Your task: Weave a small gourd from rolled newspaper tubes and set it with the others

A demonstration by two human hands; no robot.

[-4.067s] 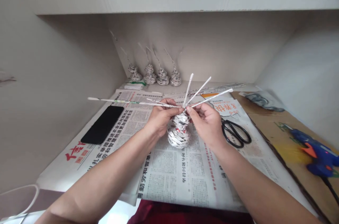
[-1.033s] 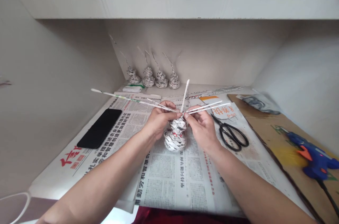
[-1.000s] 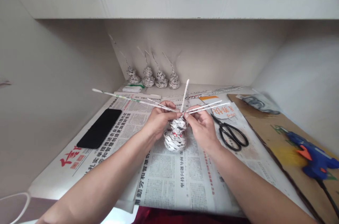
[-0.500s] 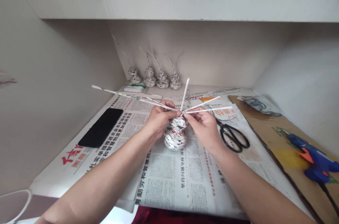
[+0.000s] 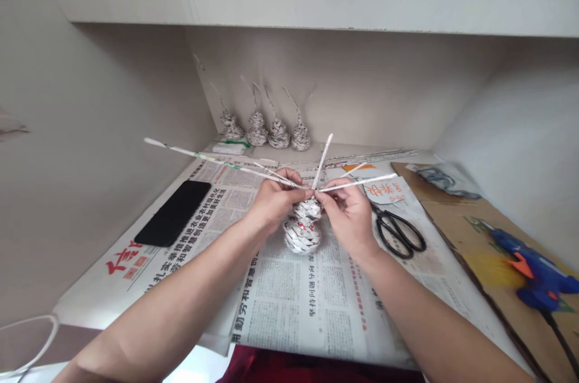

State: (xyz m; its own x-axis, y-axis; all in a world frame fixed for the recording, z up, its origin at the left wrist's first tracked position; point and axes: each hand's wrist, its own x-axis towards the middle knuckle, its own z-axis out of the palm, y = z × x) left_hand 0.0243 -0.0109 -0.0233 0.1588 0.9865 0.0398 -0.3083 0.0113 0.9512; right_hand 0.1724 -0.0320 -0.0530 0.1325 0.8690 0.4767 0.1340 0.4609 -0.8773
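A gourd shape woven from rolled newspaper stands between my hands, round below with a smaller bulb on top. Several paper strips fan out from its top. My left hand pinches the strips at the top from the left, where a long strip sticks out far to the left. From the right, my right hand closes thumb and fingers on the base of a strip that points right. The exact grip of the fingertips is partly hidden.
Newspaper covers the table. A black phone lies left; black-handled scissors lie right. On cardboard rests a blue glue gun. Several finished woven gourds stand at the back near loose paper strips.
Both hands and the gourd sit slightly further right in view. The upright strip leans more to the right, and one right-hand strip now passes behind my right hand's fingers.
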